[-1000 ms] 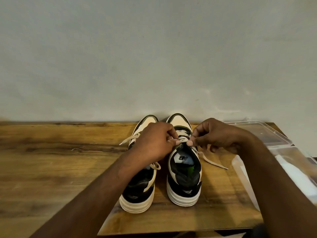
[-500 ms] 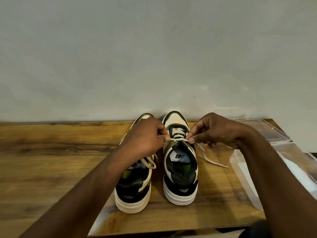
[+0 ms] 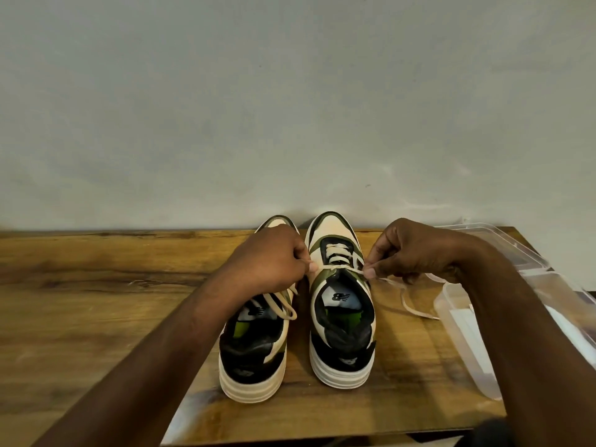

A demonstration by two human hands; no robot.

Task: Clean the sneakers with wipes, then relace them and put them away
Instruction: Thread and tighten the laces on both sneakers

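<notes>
The brown wooden bench [image 3: 96, 285] is seen from close above, from the head, facing forward and down.

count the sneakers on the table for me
2. The left sneaker stands partly under the left hand; the right sneaker stands beside it, its lace pulled taut between both hands, the right hand pinching the other end. None seem hidden.
</notes>
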